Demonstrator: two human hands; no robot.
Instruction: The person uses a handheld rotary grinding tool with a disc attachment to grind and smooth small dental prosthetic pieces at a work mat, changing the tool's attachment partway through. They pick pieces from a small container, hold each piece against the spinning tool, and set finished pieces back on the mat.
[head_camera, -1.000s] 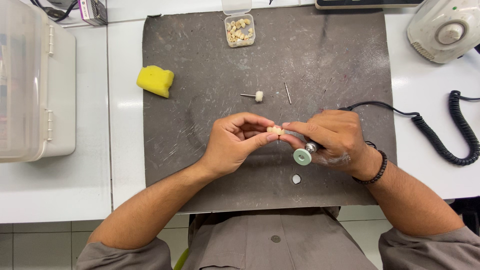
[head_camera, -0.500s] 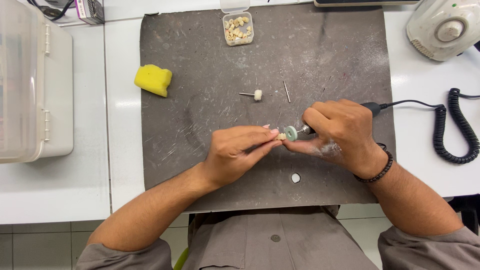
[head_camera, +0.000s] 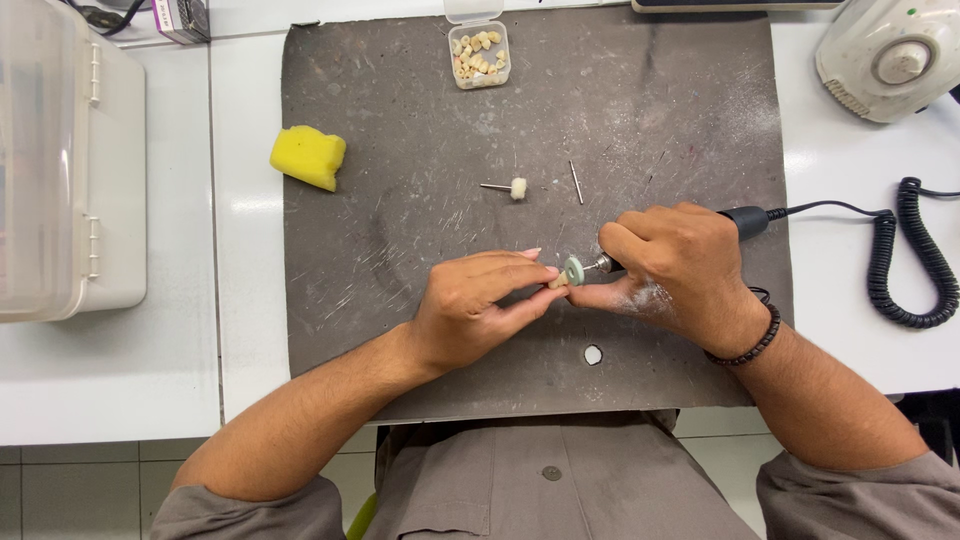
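My left hand (head_camera: 478, 305) pinches a small pale tooth-shaped piece (head_camera: 556, 282) between thumb and fingertips over the dark grey mat (head_camera: 400, 240). My right hand (head_camera: 680, 268) grips a black rotary handpiece (head_camera: 745, 221) whose pale green grinding wheel (head_camera: 573, 271) touches the small piece. A coiled black cord (head_camera: 905, 265) runs from the handpiece off to the right. White dust covers my right fingers.
A yellow sponge (head_camera: 308, 157), a felt-tipped bur (head_camera: 508, 187) and a thin metal pin (head_camera: 576, 182) lie on the mat. A clear box of small pale pieces (head_camera: 479, 53) sits at the back. A white motor unit (head_camera: 890, 55) stands at right, a translucent plastic case (head_camera: 65, 170) at left, and a small white disc (head_camera: 593, 354) near me.
The handpiece has swung from pointing down toward me to lying level, pointing left. Its green wheel now meets the small piece in my left fingers, which shifted slightly.
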